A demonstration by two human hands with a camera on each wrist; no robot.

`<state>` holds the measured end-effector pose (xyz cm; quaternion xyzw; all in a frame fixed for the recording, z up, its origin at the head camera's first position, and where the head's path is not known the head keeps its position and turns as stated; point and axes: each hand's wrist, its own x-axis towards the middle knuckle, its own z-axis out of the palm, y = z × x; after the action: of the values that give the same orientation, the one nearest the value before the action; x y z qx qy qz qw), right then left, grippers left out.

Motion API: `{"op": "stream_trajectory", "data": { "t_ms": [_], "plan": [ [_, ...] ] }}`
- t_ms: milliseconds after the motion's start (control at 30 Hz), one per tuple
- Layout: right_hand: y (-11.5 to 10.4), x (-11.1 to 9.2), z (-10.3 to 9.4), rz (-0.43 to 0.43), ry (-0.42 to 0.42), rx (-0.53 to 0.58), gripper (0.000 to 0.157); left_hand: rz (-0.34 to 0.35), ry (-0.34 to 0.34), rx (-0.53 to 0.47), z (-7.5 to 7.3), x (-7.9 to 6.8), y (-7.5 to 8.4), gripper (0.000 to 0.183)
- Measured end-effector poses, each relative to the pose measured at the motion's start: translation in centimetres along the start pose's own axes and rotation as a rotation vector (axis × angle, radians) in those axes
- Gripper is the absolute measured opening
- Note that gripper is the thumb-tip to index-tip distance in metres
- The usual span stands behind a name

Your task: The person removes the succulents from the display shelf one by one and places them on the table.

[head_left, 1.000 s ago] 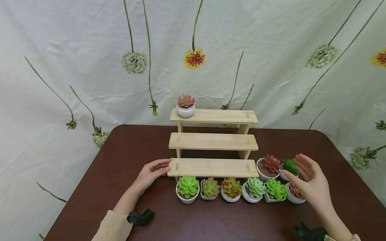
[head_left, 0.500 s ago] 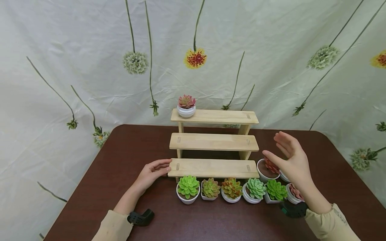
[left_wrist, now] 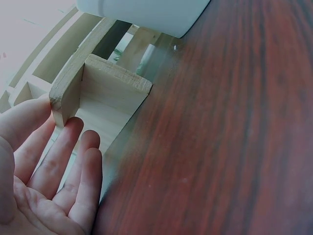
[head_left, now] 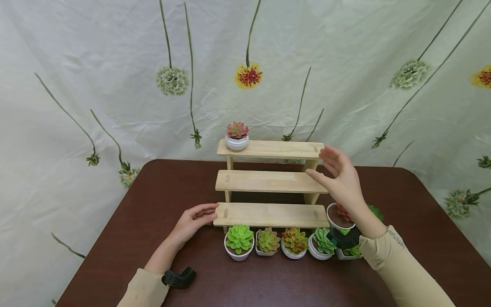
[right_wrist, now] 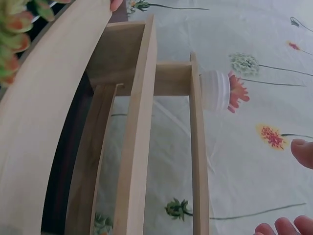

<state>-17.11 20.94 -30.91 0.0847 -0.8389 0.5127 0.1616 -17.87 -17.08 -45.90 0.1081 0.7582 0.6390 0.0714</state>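
Note:
A three-tier wooden plant stand stands on the dark table. My left hand holds the left end of its lowest shelf; the left wrist view has the thumb at the board's upper edge and fingertips just beneath. My right hand is raised near the stand's right end, around the height of the upper shelves, fingers spread and holding nothing. On the top shelf's left end sits a pink succulent in a white pot; it shows sideways in the right wrist view, where my right fingertips appear at the lower right edge.
Along the stand's front is a row of succulents in white pots, including a bright green one and an orange-brown one. A tilted red succulent's pot stands right of the lowest shelf, partly behind my forearm. A floral cloth hangs behind the table.
My right hand has moved up and left, from above the right-hand pots to the stand's right end. My left hand has stayed on the lowest shelf.

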Motion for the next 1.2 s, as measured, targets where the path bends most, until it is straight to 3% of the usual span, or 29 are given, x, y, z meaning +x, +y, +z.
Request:
{"op": "stream_trajectory", "data": {
  "t_ms": [767,933,1200],
  "plan": [
    [-2.7,5.5,7.3,0.025,-0.088,0.238,0.074,-0.008,-0.009,-0.016,-0.2,0.0,0.0,0.043],
    [-3.2,6.5,9.0,0.062,-0.097,0.241,0.075,-0.005,-0.009,-0.022,-0.1,0.2,0.0,0.042],
    [-3.7,7.8,11.5,0.05,-0.098,0.213,0.076,0.003,-0.011,-0.018,-0.1,0.4,0.1,0.042]
  ]
}}
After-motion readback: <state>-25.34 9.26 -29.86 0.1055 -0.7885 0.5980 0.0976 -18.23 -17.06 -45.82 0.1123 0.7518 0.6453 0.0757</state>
